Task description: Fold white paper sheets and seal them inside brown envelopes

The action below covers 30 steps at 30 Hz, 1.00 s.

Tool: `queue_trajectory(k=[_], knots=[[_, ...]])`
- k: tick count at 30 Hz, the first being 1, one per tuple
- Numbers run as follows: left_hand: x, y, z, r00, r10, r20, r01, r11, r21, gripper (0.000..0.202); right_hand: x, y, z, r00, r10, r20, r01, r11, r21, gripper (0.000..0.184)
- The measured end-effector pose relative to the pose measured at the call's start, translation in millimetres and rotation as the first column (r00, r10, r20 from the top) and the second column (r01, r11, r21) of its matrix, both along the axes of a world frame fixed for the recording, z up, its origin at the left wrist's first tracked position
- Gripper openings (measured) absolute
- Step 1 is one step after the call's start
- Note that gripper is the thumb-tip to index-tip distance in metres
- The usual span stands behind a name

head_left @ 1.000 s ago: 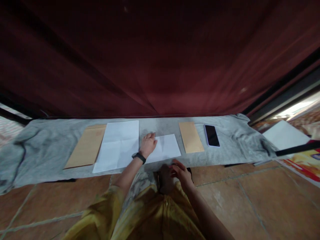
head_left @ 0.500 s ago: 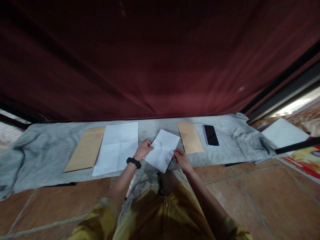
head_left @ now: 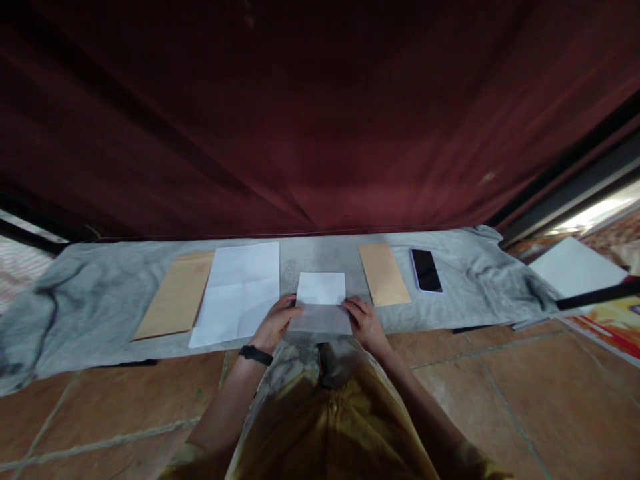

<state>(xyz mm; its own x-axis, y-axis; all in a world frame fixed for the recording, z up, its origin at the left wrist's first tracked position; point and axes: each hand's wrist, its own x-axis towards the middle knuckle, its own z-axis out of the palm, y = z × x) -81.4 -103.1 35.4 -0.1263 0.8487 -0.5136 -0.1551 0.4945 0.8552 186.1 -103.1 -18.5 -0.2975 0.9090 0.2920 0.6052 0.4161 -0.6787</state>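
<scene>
A white sheet of paper (head_left: 321, 289), creased across its middle, is held in front of me by its two side edges. Its near half is in shadow and bends toward me. My left hand (head_left: 276, 321), with a black band at the wrist, pinches the left edge between thumb and fingers. On the right edge, my right hand (head_left: 364, 321) grips at about the crease, fingers closed. Left of my hands a larger white paper (head_left: 240, 290) with fold lines lies flat. A brown envelope (head_left: 384, 272) rests to the right of my right hand.
Brown envelopes (head_left: 175, 293) lie at the far left of the grey cloth (head_left: 105, 287). A phone (head_left: 426, 270) sits right of the single envelope. A dark red curtain (head_left: 320, 133) hangs behind. More white paper (head_left: 577, 267) lies at the far right.
The held paper has turned from slanted to square with me. It now shows a bend across its middle. Both hands have moved slightly nearer to me, with grips on opposite edges.
</scene>
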Motion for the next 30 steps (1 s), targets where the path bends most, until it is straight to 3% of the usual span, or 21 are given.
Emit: queue_trajectory(k=[4,9,12,15,18,20,23,25,30], knots=[[5,2,1.9,0.996,0.044,0.080,-0.038,0.996,-0.080,0.058,3,-3,-1.5,0.999,0.039,-0.025,-0.039,0.999,0.024,0.046],[7,4,2.1,0.989,0.097,0.115,-0.083,0.989,-0.121,0.040,-5,6,4.3,0.999,-0.037,-0.032,0.035,0.997,-0.073,0.029],[5,2,2.0,0.988,0.081,0.129,-0.072,0.995,-0.069,0.025,-11,11,9.0,0.992,-0.127,-0.006,0.125,0.984,-0.127,0.020],[4,0,-1.1,0.996,0.087,0.025,-0.087,0.996,0.008,0.023,-16,14,12.7,0.981,-0.195,0.012,0.195,0.970,-0.145,0.022],[6,1,-7.3,0.973,0.104,-0.208,-0.091,0.993,0.072,0.026,-20,17,14.9,0.972,-0.229,0.049,0.234,0.963,-0.135,0.022],[7,2,-11.6,0.912,0.092,-0.400,-0.039,0.990,0.138,0.030,-22,18,16.0,0.966,-0.242,0.087,0.251,0.960,-0.122,0.021],[11,1,-16.1,0.743,0.134,-0.656,0.070,0.959,0.275,0.034,-24,19,17.2,0.957,-0.257,0.133,0.270,0.958,-0.095,0.021],[14,-2,-17.5,0.650,0.182,-0.738,0.133,0.929,0.346,0.036,-25,20,17.8,0.952,-0.262,0.159,0.276,0.958,-0.075,0.021],[28,-11,-18.6,0.536,0.212,-0.817,0.277,0.870,0.407,0.037,-29,20,18.3,0.929,-0.298,0.220,0.313,0.949,-0.036,0.020]])
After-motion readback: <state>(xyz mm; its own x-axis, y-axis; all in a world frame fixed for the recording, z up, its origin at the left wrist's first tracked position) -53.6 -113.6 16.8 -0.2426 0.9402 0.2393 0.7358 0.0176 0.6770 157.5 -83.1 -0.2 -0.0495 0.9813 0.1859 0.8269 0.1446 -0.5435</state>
